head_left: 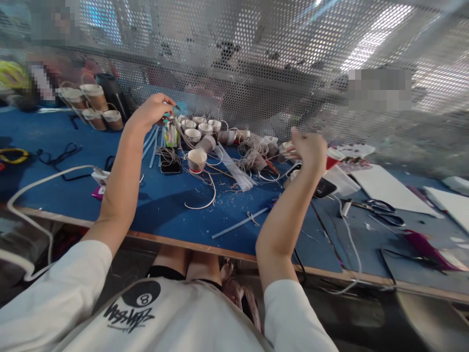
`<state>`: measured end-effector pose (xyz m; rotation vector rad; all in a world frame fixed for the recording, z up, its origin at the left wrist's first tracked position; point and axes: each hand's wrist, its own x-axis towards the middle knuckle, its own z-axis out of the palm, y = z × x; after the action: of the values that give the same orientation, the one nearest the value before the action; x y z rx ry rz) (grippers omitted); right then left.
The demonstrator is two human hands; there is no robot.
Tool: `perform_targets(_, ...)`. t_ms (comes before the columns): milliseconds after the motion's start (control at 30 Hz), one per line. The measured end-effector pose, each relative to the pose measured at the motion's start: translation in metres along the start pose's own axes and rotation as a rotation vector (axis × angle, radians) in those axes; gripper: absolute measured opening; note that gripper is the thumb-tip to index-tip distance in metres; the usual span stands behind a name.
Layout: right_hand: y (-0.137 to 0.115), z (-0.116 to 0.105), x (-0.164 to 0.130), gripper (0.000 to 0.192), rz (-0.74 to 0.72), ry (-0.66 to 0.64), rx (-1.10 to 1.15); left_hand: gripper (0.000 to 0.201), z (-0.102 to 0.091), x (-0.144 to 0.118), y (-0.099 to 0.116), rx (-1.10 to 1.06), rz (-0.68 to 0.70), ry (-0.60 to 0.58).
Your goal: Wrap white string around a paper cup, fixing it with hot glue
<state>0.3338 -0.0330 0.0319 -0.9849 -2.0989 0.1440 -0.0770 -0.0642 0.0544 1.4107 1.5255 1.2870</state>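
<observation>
Looks like cord work on small cups; left hand [152, 110] is raised over the far side of the blue table [164, 205], fingers pinched shut on a small teal-tipped tool [167, 117], with a pale cord [188, 142] running down from the pinch toward the cluster of paper cups [200, 128]; whether the cord is in the same pinch, can't tell.

Right hand [311, 149] is curled into a loose fist near the red-and-white cup [333, 157] and the tangle of twine [254, 154]; back of hand faces the camera, so can't tell what it holds, if anything.

To do this well, my read: keep the cord taut between the two hands; don't sweep the left forearm low, the single cup [197, 160] and the phone [170, 166] sit right under it; loose cord loop [205, 195] on the table could snag.

Pose: both forearms reach forward and up from the table edge, elbows just off it; left wrist flexed down, fingertips pointing at the cups; right wrist bent, knuckles up, hand lower than the left.

Scissors [381, 210] lie well apart to the right; handled cups [93, 105] stand at far left.
</observation>
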Motion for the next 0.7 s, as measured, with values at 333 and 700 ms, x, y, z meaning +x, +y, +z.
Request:
perform_targets(333, -0.135, 0.112, 0.04, 0.04, -0.144, -0.187, 0.043, 0.021, 0.023, -0.032, 0.023, -0.175, 0.088, -0.221)
perform_targets(700, -0.134, 0.12, 0.038, 0.03, -0.221, -0.277, 0.107, 0.021, 0.025, -0.034, 0.022, -0.104, 0.148, -0.166)
